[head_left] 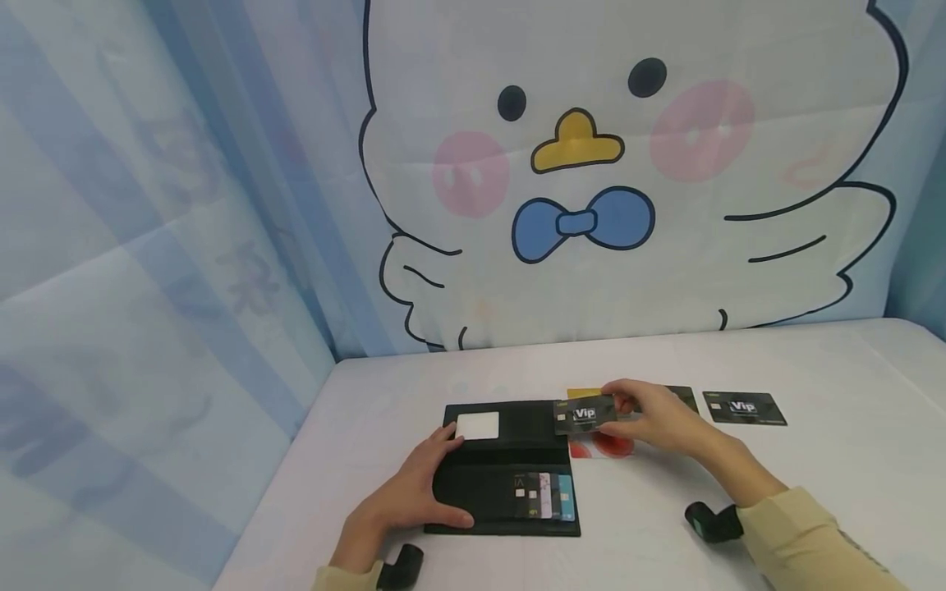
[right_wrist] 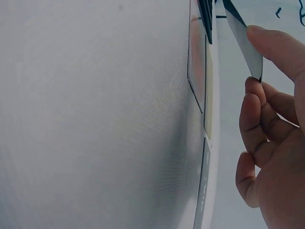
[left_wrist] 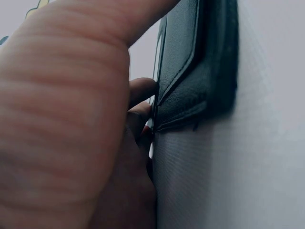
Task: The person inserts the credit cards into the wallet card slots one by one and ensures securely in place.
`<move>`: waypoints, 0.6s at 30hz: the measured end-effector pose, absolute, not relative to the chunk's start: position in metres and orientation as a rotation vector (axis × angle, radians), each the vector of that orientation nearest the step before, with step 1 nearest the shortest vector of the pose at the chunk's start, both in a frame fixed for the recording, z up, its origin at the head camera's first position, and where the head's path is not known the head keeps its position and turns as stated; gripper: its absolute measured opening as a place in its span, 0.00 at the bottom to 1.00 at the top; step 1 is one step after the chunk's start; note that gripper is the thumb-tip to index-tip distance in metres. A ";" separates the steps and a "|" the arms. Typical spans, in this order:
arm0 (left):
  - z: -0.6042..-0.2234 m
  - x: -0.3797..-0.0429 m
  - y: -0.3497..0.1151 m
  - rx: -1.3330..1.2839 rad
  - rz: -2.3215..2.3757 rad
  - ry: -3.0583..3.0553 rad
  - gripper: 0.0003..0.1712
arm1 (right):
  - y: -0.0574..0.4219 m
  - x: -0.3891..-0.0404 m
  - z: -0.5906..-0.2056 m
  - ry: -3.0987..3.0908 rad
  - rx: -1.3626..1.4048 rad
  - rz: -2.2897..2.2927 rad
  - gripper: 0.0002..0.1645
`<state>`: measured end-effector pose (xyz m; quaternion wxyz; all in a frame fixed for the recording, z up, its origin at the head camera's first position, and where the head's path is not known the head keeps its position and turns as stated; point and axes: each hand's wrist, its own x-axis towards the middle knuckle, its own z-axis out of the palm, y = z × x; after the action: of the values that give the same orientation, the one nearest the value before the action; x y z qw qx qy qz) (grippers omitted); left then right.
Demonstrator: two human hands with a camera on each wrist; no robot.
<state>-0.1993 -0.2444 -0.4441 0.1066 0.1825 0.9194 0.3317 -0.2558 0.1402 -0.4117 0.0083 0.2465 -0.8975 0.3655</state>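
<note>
A black card wallet point(head_left: 473, 488) lies unfolded on the table. My left hand point(head_left: 410, 484) rests along its left side, fingertips at the upper panel and thumb over the lower one. In its upper panel sits a white card point(head_left: 477, 425); several cards point(head_left: 544, 497) overlap in the lower panel's slots. Between thumb and fingers, my right hand point(head_left: 665, 419) pinches a black Vip card point(head_left: 584, 414) by its right end, its left end over the wallet's upper right edge. The right wrist view shows this card point(right_wrist: 244, 45) raised off the table, nearly edge-on.
Beneath and behind the right hand lie a yellow card point(head_left: 582, 394), a card with red circles point(head_left: 613, 446) and a partly hidden black card point(head_left: 684, 398). Another black Vip card point(head_left: 743, 408) lies farther right. A printed curtain point(head_left: 473, 304) hangs behind the white table point(head_left: 636, 509).
</note>
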 end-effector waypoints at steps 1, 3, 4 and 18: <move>-0.444 -0.199 -0.244 0.536 0.976 2.708 0.64 | 0.140 -0.256 -0.412 -2.811 0.762 1.142 0.30; -0.444 -0.199 -0.244 0.534 0.974 2.708 0.64 | 0.139 -0.257 -0.412 -2.820 0.752 1.142 0.30; -0.444 -0.199 -0.244 0.537 0.978 2.708 0.64 | 0.138 -0.257 -0.413 -2.825 0.748 1.141 0.30; -0.445 -0.199 -0.244 0.532 0.972 2.717 0.65 | 0.130 -0.262 -0.415 -2.902 0.692 1.134 0.32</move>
<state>-0.1988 -0.2445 -0.4451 0.1037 0.1804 0.9209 0.3295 -0.2616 0.1298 -0.4153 -0.0251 0.2167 -0.9090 0.3552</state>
